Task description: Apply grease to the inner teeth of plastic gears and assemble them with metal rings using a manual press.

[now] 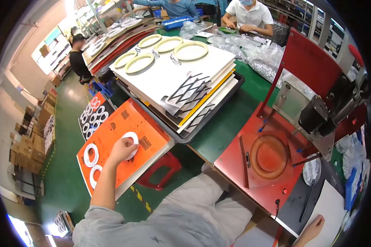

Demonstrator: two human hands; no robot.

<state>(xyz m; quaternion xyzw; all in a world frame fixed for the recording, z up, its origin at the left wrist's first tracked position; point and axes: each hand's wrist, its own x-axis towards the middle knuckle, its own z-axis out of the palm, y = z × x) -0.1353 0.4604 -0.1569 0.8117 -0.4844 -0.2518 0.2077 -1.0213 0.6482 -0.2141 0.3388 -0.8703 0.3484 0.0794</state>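
My left hand (122, 150) is closed on the rim of a white ring (131, 140) at the right part of an orange board (125, 119). Two more white rings (91, 155) lie on that board, left of my hand. At the lower right, my right hand (312, 229) rests over a white sheet (326, 208) with its fingers curled; whatever is between them cannot be made out. Between my hands stands a red press-like machine (231, 158) with a round recessed ring (270, 156) in its base and a raised red panel (313, 51).
A dark tray (177, 138) holds stacked boards with several cream rings (190, 51) and black strips (189, 92) on top. Clear plastic bags (255, 51) lie on the green table (218, 136). A red stool (160, 171) stands below. Co-workers (251, 18) sit across the table.
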